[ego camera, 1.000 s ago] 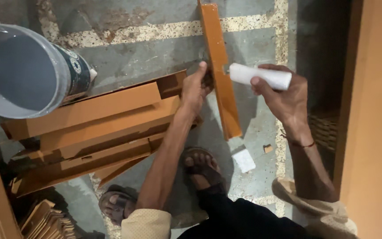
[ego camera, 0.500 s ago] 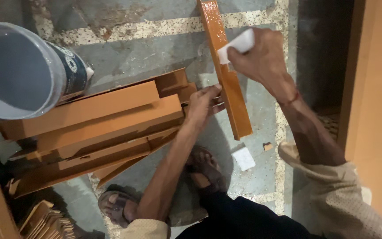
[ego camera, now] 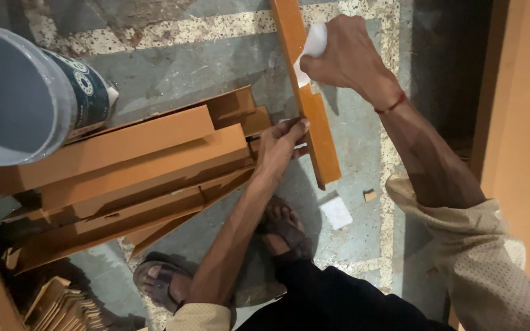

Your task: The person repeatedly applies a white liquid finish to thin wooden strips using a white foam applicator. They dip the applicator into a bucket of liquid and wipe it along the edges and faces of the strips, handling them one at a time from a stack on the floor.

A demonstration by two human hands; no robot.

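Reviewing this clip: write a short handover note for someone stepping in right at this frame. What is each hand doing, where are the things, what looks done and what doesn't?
Right hand: closed grip on a white pad, pressed to the upper face of the orange wooden strip.
Left hand: fingertips pinch the strip's left edge at mid-length, steadying it.
The strip slants over the stack of orange boards, its lower end out over the floor. A grey bucket stands upper left; a small white piece lies on the floor by the feet.
Done or left: the pad is on the upper part; whether the lower part has been covered cannot be told.
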